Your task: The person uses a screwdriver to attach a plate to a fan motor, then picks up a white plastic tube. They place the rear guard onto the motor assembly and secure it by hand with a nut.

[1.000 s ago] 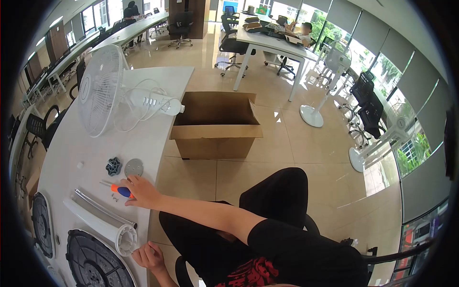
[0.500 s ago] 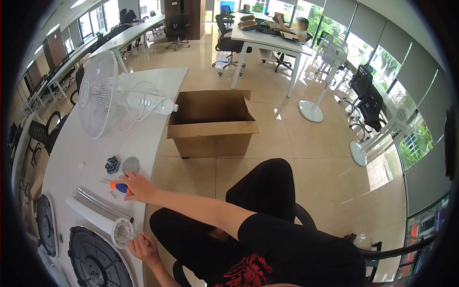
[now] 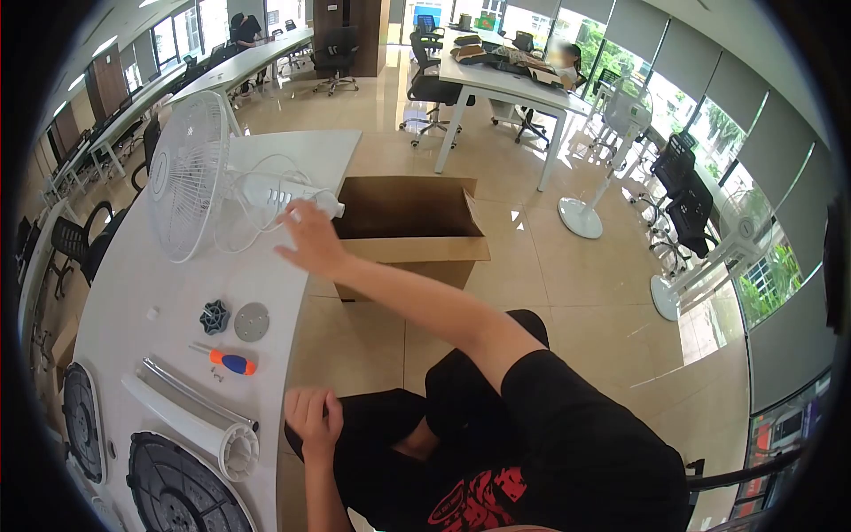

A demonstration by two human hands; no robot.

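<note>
My right hand, fingers apart and holding nothing, is over the table's right edge beside the motor housing of a white fan. Curled closed, my left hand is by the near table edge; anything inside it is hidden. Left of it lie a white tube with a ribbed open end and a thin metal tube. An orange and blue screwdriver rests above them, small screws beside it. Farther up are a dark knob and a grey disc.
Two round black bases lie at the table's near left. An open cardboard box stands on the floor right of the table. Standing fans, chairs and another table are beyond. One person sits there; another is at the far left.
My right hand has left the screwdriver and moved up to the fan's motor housing. My left hand has moved up and right, away from the white tube's end. The view has shifted slightly.
</note>
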